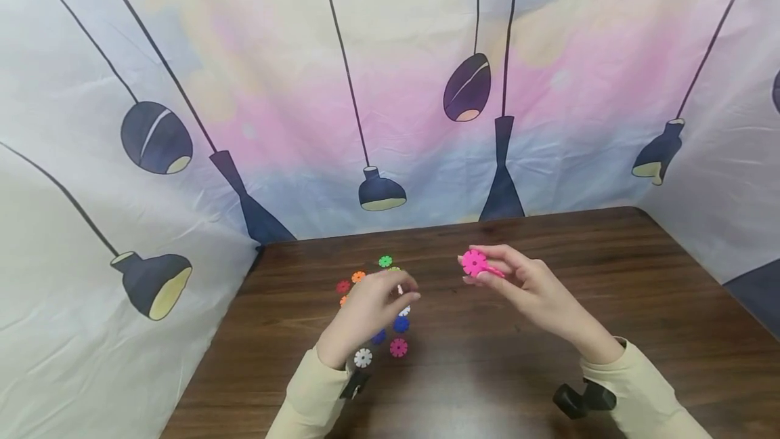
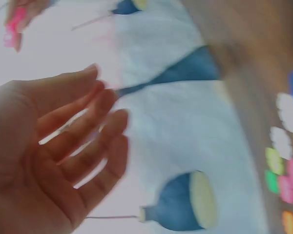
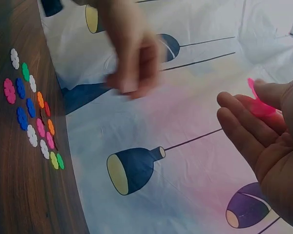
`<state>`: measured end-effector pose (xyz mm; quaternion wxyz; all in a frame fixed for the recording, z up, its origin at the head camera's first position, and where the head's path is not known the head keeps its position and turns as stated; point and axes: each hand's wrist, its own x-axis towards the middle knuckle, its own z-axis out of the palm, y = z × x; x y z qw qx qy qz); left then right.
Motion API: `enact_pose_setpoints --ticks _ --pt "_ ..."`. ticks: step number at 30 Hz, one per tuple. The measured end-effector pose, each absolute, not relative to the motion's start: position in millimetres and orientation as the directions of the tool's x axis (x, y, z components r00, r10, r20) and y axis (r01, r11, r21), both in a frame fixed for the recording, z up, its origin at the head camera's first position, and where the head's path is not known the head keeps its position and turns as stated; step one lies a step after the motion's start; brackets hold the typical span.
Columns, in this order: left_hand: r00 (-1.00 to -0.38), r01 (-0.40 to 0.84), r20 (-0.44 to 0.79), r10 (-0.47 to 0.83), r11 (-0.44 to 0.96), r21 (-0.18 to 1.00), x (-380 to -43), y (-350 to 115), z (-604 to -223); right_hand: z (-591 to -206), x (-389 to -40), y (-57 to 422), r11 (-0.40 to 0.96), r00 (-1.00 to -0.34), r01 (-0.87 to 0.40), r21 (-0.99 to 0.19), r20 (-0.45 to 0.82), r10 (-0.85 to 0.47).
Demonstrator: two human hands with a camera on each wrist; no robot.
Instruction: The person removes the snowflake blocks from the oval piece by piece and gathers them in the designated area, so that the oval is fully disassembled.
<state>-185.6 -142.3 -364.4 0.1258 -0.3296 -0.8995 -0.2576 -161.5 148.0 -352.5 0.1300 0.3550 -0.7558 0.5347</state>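
Note:
My right hand [image 1: 542,297] holds pink notched plastic discs [image 1: 474,263] between thumb and fingers, raised over the table. One disc faces the head camera, and another pink piece sticks out edge-on beside it; fingers partly cover where they meet. In the right wrist view the pink piece [image 3: 261,105] shows under the thumb. My left hand [image 1: 368,300] hovers above the loose discs with fingers loosely bent, and the left wrist view finds nothing in its grasp. Below it lie a white disc [image 1: 363,358], a pink disc [image 1: 399,347] and a blue disc [image 1: 401,324].
Several more flower-shaped discs lie flat in a loose cluster, including a green disc [image 1: 385,261], an orange disc [image 1: 358,276] and a red disc [image 1: 343,286]. The dark wooden table [image 1: 487,385] ends at a cloth backdrop [image 1: 420,114] printed with hanging lamps.

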Motion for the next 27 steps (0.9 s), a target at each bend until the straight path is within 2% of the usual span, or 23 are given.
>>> enact_pose_setpoints --ticks 4,7,10,12,19,22,27 --pt "-0.607 0.789 0.593 0.53 0.495 0.364 -178 -131 -345 -353 -162 145 0.224 -0.731 -0.67 -0.708 0.576 -0.366" --pt "-0.47 0.871 0.701 0.536 0.407 0.274 -172 -123 -336 -354 -161 143 0.244 -0.753 -0.65 -0.72 0.565 -0.337" --pt "-0.359 0.914 0.75 0.556 0.37 0.164 -168 -116 -331 -356 -160 141 0.231 -0.766 -0.631 -0.74 0.548 -0.336" --pt "-0.312 0.924 0.758 0.572 0.368 0.102 -166 -112 -330 -357 -160 140 0.205 -0.766 -0.624 -0.754 0.54 -0.349" --pt "-0.246 0.92 0.771 0.587 0.392 -0.005 -166 -106 -333 -360 -158 133 0.051 -0.742 -0.586 -0.808 0.511 -0.433" --pt "-0.222 0.919 0.782 0.582 0.392 -0.031 -166 -105 -334 -359 -157 134 0.058 -0.734 -0.58 -0.813 0.49 -0.47" --pt "-0.231 0.916 0.777 0.586 0.401 -0.03 -162 -104 -333 -358 -156 135 0.065 -0.707 -0.588 -0.806 0.474 -0.526"
